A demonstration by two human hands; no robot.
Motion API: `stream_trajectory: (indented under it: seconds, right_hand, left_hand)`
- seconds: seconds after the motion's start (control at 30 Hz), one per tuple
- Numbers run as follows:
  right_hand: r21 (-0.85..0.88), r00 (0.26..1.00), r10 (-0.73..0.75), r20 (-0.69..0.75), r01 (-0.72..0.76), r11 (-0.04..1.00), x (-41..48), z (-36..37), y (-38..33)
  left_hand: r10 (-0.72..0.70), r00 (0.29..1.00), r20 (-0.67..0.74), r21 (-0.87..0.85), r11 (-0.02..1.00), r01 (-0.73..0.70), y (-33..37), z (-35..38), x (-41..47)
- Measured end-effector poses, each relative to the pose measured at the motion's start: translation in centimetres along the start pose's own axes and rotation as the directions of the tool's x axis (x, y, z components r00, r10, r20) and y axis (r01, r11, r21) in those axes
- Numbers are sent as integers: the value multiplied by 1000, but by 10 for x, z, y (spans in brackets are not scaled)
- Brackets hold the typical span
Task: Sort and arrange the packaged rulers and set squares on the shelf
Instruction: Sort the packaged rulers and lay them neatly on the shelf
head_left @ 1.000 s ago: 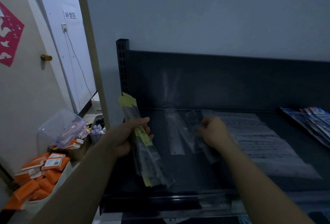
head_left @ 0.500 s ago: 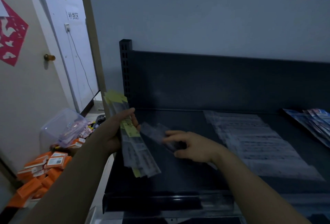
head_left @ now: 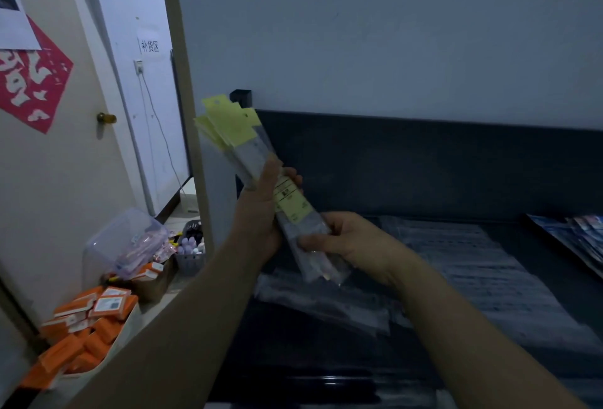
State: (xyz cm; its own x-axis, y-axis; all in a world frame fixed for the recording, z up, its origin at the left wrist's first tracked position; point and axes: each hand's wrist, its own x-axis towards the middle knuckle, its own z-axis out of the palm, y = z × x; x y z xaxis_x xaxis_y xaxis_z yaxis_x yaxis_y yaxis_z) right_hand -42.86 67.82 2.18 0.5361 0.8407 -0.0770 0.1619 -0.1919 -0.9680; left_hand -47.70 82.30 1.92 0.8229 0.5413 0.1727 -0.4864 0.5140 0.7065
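Packaged rulers [head_left: 295, 209], three or more: left hand [head_left: 257, 213] and right hand [head_left: 355, 242] fingers [head_left: 313, 240] grip them.

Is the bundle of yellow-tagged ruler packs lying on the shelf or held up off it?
Held up, tilted. The left hand grips the ruler packs mid-length, the right hand pinches their lower end, clear of the shelf.

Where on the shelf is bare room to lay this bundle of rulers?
Bare: the front strip of the shelf, before the loose clear packs; also a lane between the flat clear packs and blue packs. The middle is crowded.
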Motion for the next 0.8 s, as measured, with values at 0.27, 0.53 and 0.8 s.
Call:
stream_trajectory:
  seconds: [0.27,0.53,0.8]
  right_hand:
    - [-716,971,-145,-191,-36,697,23,-70,8]
    - [-786,976,19,-216,-185,589,45,-71,56]
    - [-586,943,-83,-321,-129,800,49,-68,71]
  left_hand:
    - [158,944,-291,219,971,-95,20,-45,23]
    - [110,971,-210,924,347,161,-16,-82,34]
    - [138,964,-226,926,338,168,-22,-81,42]
